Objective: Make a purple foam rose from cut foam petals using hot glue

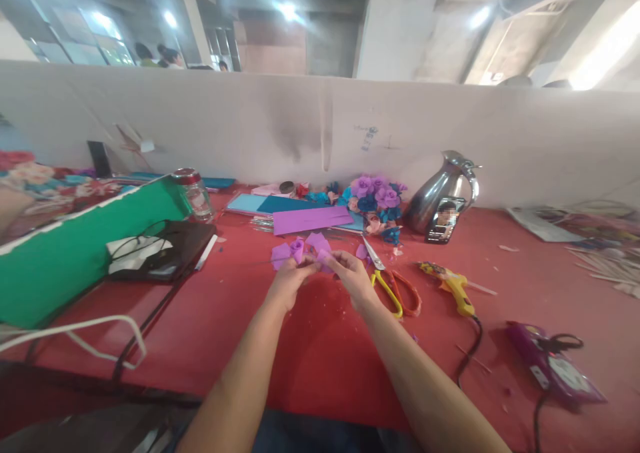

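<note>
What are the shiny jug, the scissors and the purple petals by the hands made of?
Jug: probably polished metal, because it shows bright and dark reflections.
Scissors: silvery blades suggest smooth metal; bright yellow and orange-red handles, maybe plastic.
Purple petals: likely matte paper, being thin and without shine; thin foam is possible.

petals (317, 241): matt, apparently paper | jug (431, 192): glossy metal | tabletop (320, 366): smooth, faintly glossy

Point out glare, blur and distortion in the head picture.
Head view: ceiling lights bloom white, upper right corner washed out; head view: the steel jug carries bright reflections and leans outward, likely lens distortion; head view: detail is smeared on the purple paper pieces at left hand and right hand; head view: part of the phone screen is pixelated.
</note>
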`<action>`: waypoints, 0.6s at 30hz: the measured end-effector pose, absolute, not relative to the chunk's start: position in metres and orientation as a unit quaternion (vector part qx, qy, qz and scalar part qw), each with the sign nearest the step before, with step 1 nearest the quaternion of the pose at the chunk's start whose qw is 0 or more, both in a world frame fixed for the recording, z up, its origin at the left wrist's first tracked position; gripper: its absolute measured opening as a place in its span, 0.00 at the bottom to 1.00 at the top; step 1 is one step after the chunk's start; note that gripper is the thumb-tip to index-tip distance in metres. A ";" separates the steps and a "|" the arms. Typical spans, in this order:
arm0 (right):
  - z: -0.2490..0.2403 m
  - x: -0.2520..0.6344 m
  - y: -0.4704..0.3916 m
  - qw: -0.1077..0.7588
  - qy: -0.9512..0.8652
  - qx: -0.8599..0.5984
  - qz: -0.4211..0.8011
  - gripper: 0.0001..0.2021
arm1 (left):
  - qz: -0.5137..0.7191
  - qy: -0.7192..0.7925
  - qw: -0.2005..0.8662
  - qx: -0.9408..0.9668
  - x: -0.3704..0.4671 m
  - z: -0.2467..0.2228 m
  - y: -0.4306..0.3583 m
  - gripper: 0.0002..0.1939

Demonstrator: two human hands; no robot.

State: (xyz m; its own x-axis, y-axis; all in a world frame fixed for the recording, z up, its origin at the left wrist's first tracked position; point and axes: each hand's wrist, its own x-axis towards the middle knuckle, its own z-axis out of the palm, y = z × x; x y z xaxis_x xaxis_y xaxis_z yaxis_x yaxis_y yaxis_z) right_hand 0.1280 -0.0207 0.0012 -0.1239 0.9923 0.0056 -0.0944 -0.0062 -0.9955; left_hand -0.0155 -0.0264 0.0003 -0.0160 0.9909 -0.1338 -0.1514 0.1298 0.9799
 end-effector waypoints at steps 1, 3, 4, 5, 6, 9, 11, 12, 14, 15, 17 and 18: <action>0.001 0.127 -0.020 0.497 -0.505 -0.436 0.555 0.15 | 0.510 0.501 0.563 0.415 -0.017 -0.001 -0.027 0.10; -0.001 0.124 -0.021 0.507 -0.500 -0.419 0.563 0.12 | 0.525 0.497 0.565 0.397 -0.020 -0.002 -0.028 0.10; -0.002 0.122 -0.022 0.510 -0.494 -0.415 0.569 0.11 | 0.538 0.492 0.565 0.385 -0.021 -0.001 -0.028 0.10; -0.003 0.119 -0.023 0.511 -0.485 -0.414 0.576 0.10 | 0.550 0.486 0.566 0.375 -0.021 -0.001 -0.029 0.10; -0.004 0.117 -0.024 0.514 -0.474 -0.414 0.583 0.11 | 0.556 0.480 0.569 0.368 -0.022 0.000 -0.030 0.11; -0.007 0.112 -0.026 0.533 -0.435 -0.419 0.592 0.14 | 0.538 0.482 0.583 0.372 -0.020 0.003 -0.034 0.13; -0.008 0.111 -0.027 0.547 -0.421 -0.421 0.588 0.16 | 0.518 0.487 0.589 0.384 -0.019 0.002 -0.035 0.15; -0.010 0.111 -0.027 0.550 -0.422 -0.425 0.583 0.16 | 0.516 0.488 0.589 0.386 -0.018 0.002 -0.036 0.16; -0.014 0.111 -0.027 0.543 -0.441 -0.438 0.564 0.16 | 0.527 0.484 0.588 0.377 -0.018 -0.001 -0.036 0.16; -0.016 0.110 -0.027 0.537 -0.459 -0.446 0.550 0.16 | 0.537 0.481 0.588 0.367 -0.019 -0.002 -0.035 0.15; -0.020 0.108 -0.026 0.516 -0.506 -0.460 0.516 0.16 | 0.553 0.472 0.589 0.351 -0.021 -0.005 -0.033 0.16; -0.021 0.107 -0.026 0.498 -0.538 -0.467 0.494 0.16 | 0.557 0.471 0.590 0.347 -0.022 -0.006 -0.031 0.16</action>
